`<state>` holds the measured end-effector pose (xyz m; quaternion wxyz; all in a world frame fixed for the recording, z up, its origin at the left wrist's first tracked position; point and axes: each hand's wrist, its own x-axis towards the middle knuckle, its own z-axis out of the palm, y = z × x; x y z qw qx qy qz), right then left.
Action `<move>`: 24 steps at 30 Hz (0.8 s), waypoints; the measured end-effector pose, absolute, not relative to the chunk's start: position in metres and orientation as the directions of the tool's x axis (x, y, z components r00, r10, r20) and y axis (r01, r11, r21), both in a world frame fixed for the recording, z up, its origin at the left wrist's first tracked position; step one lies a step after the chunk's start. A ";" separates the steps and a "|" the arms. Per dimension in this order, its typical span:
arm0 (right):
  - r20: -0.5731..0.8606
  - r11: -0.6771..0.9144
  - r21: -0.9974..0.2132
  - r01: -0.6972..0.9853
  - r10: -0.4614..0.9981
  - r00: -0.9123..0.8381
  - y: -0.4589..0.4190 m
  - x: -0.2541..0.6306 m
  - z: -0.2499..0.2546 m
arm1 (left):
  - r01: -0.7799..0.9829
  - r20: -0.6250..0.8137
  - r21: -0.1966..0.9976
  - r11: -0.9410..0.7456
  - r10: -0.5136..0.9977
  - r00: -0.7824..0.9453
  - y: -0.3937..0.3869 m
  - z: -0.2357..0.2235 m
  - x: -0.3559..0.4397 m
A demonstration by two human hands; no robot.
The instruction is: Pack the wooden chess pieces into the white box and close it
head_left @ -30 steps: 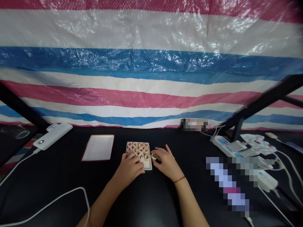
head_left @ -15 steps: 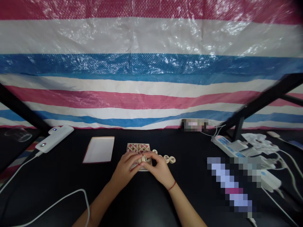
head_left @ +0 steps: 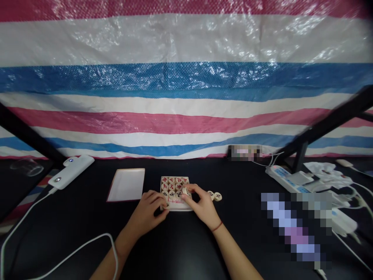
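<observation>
A shallow white box (head_left: 177, 209) of round wooden xiangqi pieces (head_left: 171, 186) lies in front of me. Red-marked pieces fill its far rows, with black-marked ones in the row nearer me. At the box's near left corner, my left hand (head_left: 149, 212) has its fingers closed on one piece (head_left: 167, 206), partly covered by the fingertips. My right hand (head_left: 203, 204) pinches another piece (head_left: 185, 190), tilted, over the right side of the box. Bare box floor shows between the hands. Two loose pieces (head_left: 217, 196) lie on the table right of my right hand.
A white box lid (head_left: 126, 185) lies to the left. Farther left are a white power bank (head_left: 71, 171) and its cable (head_left: 109, 235). On the right stand a power strip (head_left: 281, 179), tangled cables and a blurred-out item (head_left: 291, 229). A striped sheet (head_left: 175, 120) hangs behind the table.
My hands were together over the box with pieces between them; now they are apart, left at the near left corner, right at the right side. Fewer loose pieces show on the table.
</observation>
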<state>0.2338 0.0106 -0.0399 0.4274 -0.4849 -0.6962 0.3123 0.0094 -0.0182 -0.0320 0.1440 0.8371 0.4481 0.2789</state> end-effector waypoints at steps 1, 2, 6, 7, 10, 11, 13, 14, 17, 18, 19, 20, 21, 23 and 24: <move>0.311 0.362 -0.831 0.423 0.932 -0.186 0.010 0.233 -0.040 | 0.673 0.339 0.489 -0.555 0.832 0.440 -0.018 -0.033 0.010; 0.336 0.395 -0.808 0.437 0.918 -0.210 0.009 0.232 -0.040 | 0.675 0.343 0.488 -0.553 0.833 0.434 -0.018 -0.035 0.010; 0.449 0.539 -0.705 0.461 0.843 -0.297 0.005 0.225 -0.037 | 0.693 0.371 0.456 -0.558 0.827 0.422 -0.019 -0.039 0.011; 0.475 0.565 -0.683 0.463 0.825 -0.307 0.004 0.222 -0.036 | 0.701 0.369 0.444 -0.559 0.827 0.425 -0.020 -0.040 0.011; 0.510 0.608 -0.631 0.482 0.793 -0.333 0.000 0.215 -0.034 | 0.722 0.333 0.424 -0.546 0.836 0.437 -0.020 -0.043 0.009; 0.505 0.607 -0.624 0.492 0.794 -0.339 -0.002 0.212 -0.034 | 0.729 0.316 0.430 -0.533 0.845 0.432 -0.020 -0.044 0.008; 0.489 0.603 -0.615 0.507 0.797 -0.354 -0.005 0.206 -0.034 | 0.733 0.285 0.458 -0.502 0.864 0.414 -0.019 -0.045 0.006; 0.483 0.607 -0.610 0.509 0.794 -0.369 -0.006 0.203 -0.035 | 0.730 0.276 0.475 -0.491 0.871 0.407 -0.018 -0.046 0.006; 0.455 0.638 -0.574 0.514 0.770 -0.447 -0.010 0.195 -0.037 | 0.705 0.273 0.525 -0.476 0.879 0.390 -0.017 -0.046 0.005; 0.438 0.644 -0.558 0.523 0.764 -0.473 -0.011 0.193 -0.038 | 0.694 0.276 0.544 -0.471 0.882 0.382 -0.016 -0.046 0.005; 0.421 0.646 -0.543 0.536 0.762 -0.493 -0.011 0.191 -0.039 | 0.683 0.275 0.566 -0.461 0.887 0.371 -0.017 -0.046 0.006; 0.405 0.645 -0.531 0.550 0.763 -0.505 -0.012 0.190 -0.039 | 0.671 0.270 0.591 -0.449 0.893 0.360 -0.017 -0.046 0.006; 0.391 0.642 -0.522 0.562 0.765 -0.512 -0.013 0.190 -0.039 | 0.658 0.258 0.615 -0.435 0.899 0.353 -0.017 -0.046 0.007; 0.372 0.631 -0.516 0.579 0.774 -0.512 -0.014 0.189 -0.037 | 0.633 0.226 0.657 -0.409 0.908 0.352 -0.018 -0.045 0.008; 0.365 0.623 -0.518 0.586 0.781 -0.507 -0.014 0.189 -0.036 | 0.624 0.212 0.672 -0.399 0.911 0.355 -0.018 -0.044 0.008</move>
